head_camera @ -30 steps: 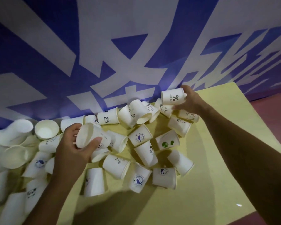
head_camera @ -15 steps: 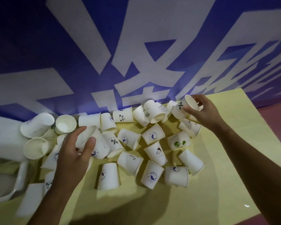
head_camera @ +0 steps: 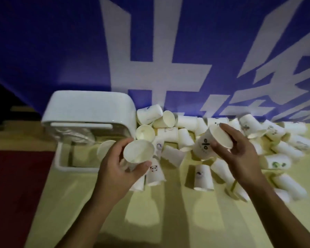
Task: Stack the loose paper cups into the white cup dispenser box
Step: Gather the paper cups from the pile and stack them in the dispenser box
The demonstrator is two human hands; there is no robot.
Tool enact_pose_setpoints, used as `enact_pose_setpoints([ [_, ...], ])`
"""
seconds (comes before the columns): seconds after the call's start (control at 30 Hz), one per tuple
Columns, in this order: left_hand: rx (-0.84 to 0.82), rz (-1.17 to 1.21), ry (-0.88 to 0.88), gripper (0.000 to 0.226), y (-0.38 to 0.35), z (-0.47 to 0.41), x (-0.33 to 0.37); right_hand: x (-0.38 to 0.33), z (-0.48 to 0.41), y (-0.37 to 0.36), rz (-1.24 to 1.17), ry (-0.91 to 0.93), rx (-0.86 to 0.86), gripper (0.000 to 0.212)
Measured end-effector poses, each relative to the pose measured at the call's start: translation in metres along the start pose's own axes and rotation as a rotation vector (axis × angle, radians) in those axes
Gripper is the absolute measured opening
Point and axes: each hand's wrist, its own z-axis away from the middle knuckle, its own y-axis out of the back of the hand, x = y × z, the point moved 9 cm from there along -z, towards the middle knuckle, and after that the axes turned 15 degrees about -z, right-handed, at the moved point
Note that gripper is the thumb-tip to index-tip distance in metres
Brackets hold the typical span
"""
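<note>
My right hand (head_camera: 240, 154) has just lifted the % cup (head_camera: 204, 144) off the far side of the heap, where 1 s ago it was only reaching for it. Now it holds this cup in the air, fingers curled around the rim and wall, tilted with the mouth to the right. It is near my left hand (head_camera: 115, 169) but they do not touch yet. The left hand grips the plain cup (head_camera: 139, 152) as before, thumb and fingers around the wall, mouth turned up toward me. My head has also turned left, so the white dispenser box (head_camera: 89, 111) is now in view at the far left, just beside the left hand. It is open, and I think some nested cups lie inside, but this part is blurred. For the task this means, in my judgement, that the 2 cups are about ready to go one into the other and then into the box. Most of the work is still left, because many loose cups (head_camera: 283, 149) lie in a heap from center to right, most on their sides, some upside down. The table (head_camera: 168, 221) is pale yellow. Behind it hangs a blue banner (head_camera: 52, 51) with big white characters, and at the near left the floor (head_camera: 16, 194) is dark red. The room is rather dim.
</note>
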Motion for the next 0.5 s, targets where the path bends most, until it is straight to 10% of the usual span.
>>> enact_pose_setpoints([
  [0.5,0.128,-0.006,0.003,0.067,0.106,0.0,-0.082,-0.025,0.061,-0.197,-0.007,0.062,-0.211,0.066],
])
